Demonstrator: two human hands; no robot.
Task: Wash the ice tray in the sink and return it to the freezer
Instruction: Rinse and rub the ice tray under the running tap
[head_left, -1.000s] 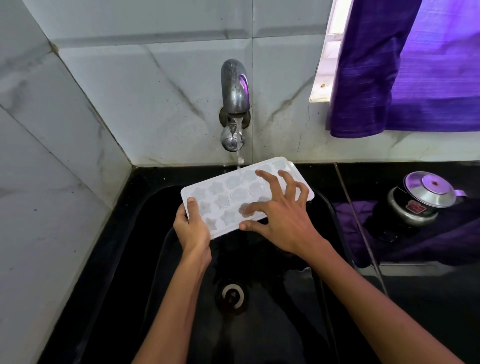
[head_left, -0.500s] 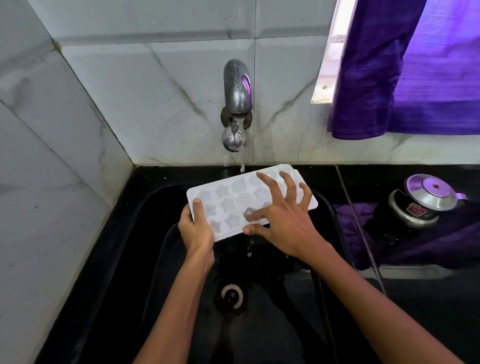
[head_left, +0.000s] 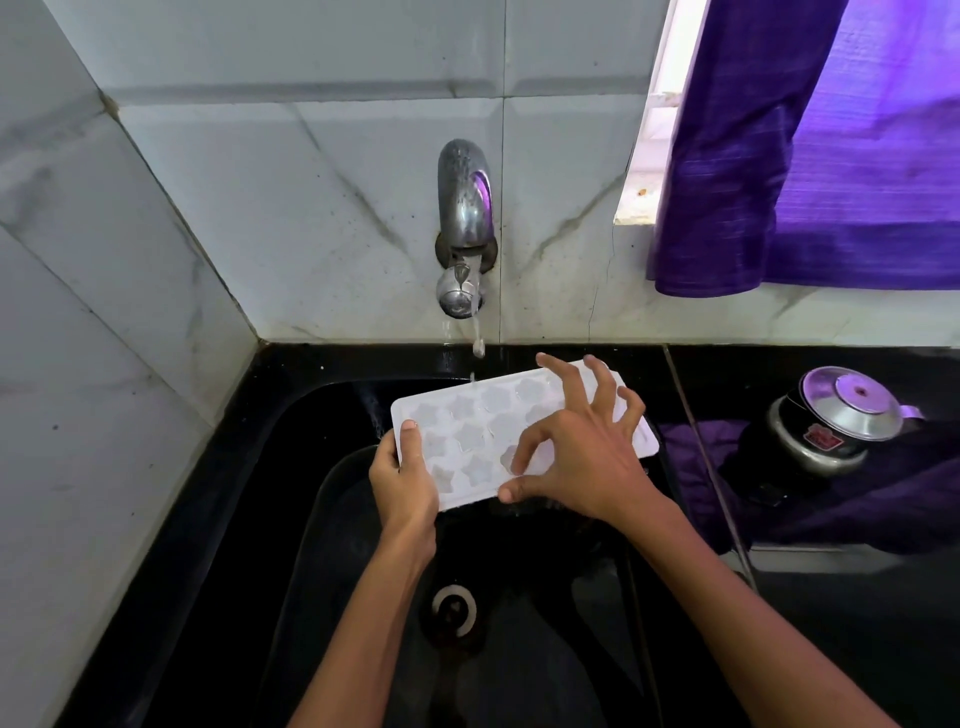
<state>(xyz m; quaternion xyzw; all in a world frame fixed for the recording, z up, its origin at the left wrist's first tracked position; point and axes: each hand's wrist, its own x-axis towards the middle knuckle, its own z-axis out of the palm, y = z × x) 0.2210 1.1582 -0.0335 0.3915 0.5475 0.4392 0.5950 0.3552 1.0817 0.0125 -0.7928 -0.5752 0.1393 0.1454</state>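
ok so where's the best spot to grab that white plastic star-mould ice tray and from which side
Take the white plastic star-mould ice tray by its flat rim at a short end, coming in from the side, thumb on top and fingers under. The left hand already holds its left end this way. The tray is long, thin and wet, and the rim is probably the firmest flat strip clear of the star cups.

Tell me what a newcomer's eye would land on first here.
First the white ice tray, held over the black sink: the left hand grips its near-left corner, the right hand rubs its star-shaped cups. Above, the tap dribbles water; a purple curtain hangs upper right.
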